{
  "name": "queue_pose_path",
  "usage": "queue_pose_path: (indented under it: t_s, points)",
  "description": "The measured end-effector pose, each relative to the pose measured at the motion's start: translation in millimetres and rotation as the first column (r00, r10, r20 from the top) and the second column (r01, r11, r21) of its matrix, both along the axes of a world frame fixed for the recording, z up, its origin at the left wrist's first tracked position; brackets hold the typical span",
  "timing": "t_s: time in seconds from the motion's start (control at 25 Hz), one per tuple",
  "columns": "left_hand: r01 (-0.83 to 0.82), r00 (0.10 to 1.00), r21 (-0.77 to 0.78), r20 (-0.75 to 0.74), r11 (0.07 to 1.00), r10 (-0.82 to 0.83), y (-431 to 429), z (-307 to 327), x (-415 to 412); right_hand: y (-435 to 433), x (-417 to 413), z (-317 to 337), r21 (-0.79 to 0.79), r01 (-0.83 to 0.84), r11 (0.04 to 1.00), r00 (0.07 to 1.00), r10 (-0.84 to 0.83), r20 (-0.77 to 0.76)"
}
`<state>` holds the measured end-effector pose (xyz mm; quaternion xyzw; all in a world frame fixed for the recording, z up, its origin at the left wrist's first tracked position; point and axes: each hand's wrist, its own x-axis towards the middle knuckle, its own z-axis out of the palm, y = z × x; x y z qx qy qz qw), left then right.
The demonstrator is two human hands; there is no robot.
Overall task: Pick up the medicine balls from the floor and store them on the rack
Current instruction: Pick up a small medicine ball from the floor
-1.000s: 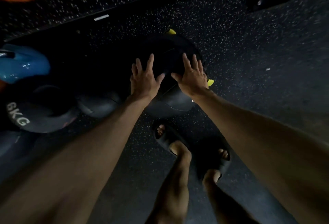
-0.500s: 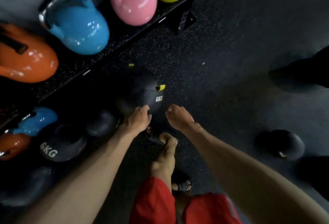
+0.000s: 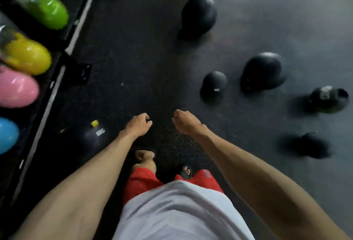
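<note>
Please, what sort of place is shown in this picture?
Most likely a gym or fitness room. Coloured kettlebells stand in a row on a low rack at the left, several black medicine balls lie scattered on the floor, and the floor looks like dark speckled rubber.

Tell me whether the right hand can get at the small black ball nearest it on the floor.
Probably yes. The right hand holds nothing, and only bare floor lies between it and the small black ball. The person would likely need to step forward and bend down.
</note>
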<state>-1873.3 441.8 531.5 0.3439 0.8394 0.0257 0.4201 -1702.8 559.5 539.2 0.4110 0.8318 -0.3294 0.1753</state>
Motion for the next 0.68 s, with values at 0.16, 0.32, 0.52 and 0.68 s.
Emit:
queue_pose_path:
  t_s: [0.16, 0.32, 0.52, 0.68]
  points:
    - [0.212, 0.977, 0.038, -0.026, 0.977, -0.211, 74.1, 16.3, 94.4, 27.1, 112.4, 12.7, 0.016, 0.151, 0.988, 0.988, -0.151, 0.035]
    - [0.433, 0.901, 0.027, -0.033, 0.901, -0.432, 138.0, 24.1, 180.4, 52.3, 195.9, 11.6, -0.009, 0.342, 0.94, 0.94, -0.341, 0.024]
    - [0.57, 0.821, -0.029, -0.02, 0.821, -0.571, 212.0, 3.5, 256.4, 93.8, 263.7, -3.1, -0.039, 0.466, 0.884, 0.884, -0.463, 0.055]
    - [0.57, 0.822, -0.022, 0.033, 0.822, -0.569, 282.9, -23.5, 302.7, 153.8, 302.3, -19.8, -0.036, 0.457, 0.889, 0.885, -0.451, 0.117]
